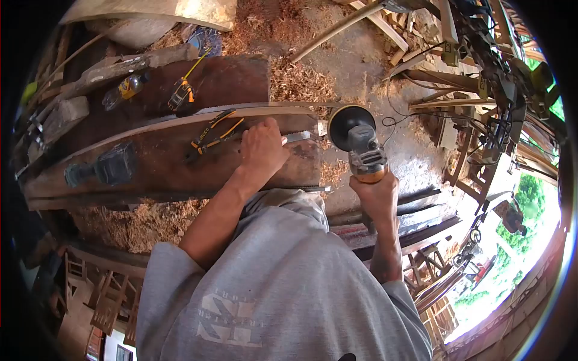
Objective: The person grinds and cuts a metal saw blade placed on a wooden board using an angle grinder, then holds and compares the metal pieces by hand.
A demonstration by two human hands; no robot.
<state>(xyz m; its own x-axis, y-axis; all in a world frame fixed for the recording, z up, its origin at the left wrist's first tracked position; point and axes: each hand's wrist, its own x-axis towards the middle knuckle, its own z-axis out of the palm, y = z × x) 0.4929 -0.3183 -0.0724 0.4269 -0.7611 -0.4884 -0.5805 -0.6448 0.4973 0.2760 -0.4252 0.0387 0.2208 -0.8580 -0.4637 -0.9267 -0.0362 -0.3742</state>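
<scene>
My right hand is closed around the body of an angle grinder, which carries a round black pad and is held beyond the right end of the bench. Over the wooden bench top, my left hand is wrapped round a chisel-like tool; its flat metal blade points right toward the grinder, and its handle is hidden in the fist. Left of that hand lie yellow-and-black pliers. A gap separates the blade from the pad.
A dark tool lies at the bench's left. Behind are a yellow-and-black tool and a plastic bottle. Wood shavings cover the floor. A cable hangs beside timber pieces at the right.
</scene>
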